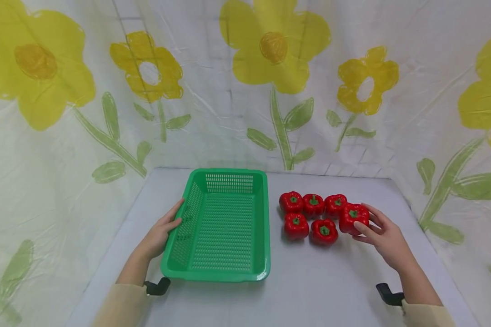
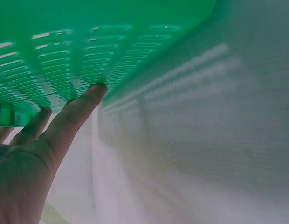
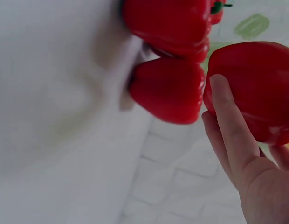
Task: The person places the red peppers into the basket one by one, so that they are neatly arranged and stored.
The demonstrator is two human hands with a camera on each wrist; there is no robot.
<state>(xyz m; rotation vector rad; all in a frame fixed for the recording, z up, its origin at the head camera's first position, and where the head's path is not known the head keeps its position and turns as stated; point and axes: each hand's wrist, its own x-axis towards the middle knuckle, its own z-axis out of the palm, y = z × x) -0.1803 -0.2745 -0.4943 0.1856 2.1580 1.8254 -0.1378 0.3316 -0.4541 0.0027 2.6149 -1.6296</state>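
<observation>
A red bell pepper [image 1: 353, 218] with a green stem is gripped by my right hand [image 1: 386, 238], thumb on the near side and fingers around the far side. In the right wrist view, this pepper [image 3: 256, 91] is off the table, beside another bell pepper [image 3: 170, 89] that stands on it. Against the left outer wall of a green plastic basket [image 1: 260, 276] rests my left hand [image 1: 159, 234]. Its fingers look nearly straight in the left wrist view, with the fingertips [image 2: 99, 89] touching the slotted wall [image 2: 107, 14]. No pepper lies inside the basket.
Several more red bell peppers [image 1: 296, 226] stand in two close rows right of the basket, on a white table [image 1: 303, 290]. Behind and beside the table hangs a white curtain [image 1: 212, 122] with yellow flowers. Black wrist mounts [image 1: 388, 295] show at both sleeves.
</observation>
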